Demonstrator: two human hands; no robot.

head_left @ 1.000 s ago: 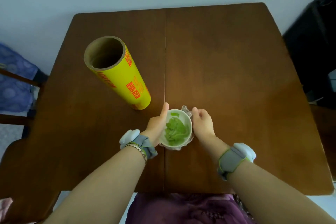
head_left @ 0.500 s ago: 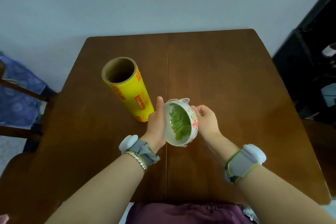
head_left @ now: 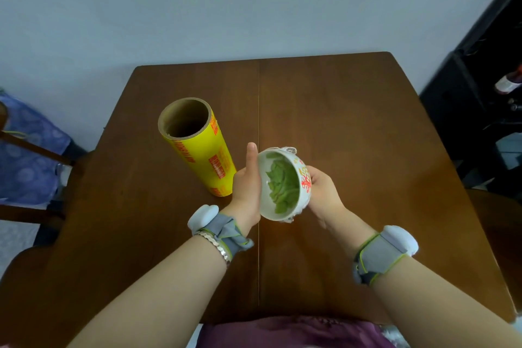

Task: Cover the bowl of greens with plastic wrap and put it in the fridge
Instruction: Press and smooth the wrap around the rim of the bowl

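Observation:
A white bowl (head_left: 303, 178) with red patterns holds green leaves (head_left: 284, 188). It is lifted off the brown table (head_left: 361, 133) and tilted, with its mouth facing left and toward me. Crumpled plastic wrap (head_left: 288, 150) shows at its far rim and at its near rim. My left hand (head_left: 246, 188) holds the bowl's left side, thumb straight along the rim, its fingers hidden behind the bowl. My right hand (head_left: 323, 192) grips the bowl's underside on the right.
A yellow roll of plastic wrap (head_left: 202, 154) stands upright just left of my left hand. A chair with blue cloth (head_left: 26, 164) is at the left, a dark shelf unit (head_left: 480, 104) at the right, and another wooden seat (head_left: 500, 223) by the table's right edge.
The bowl has risen off the table and tipped onto its side between both hands. My view has lifted, showing more wall.

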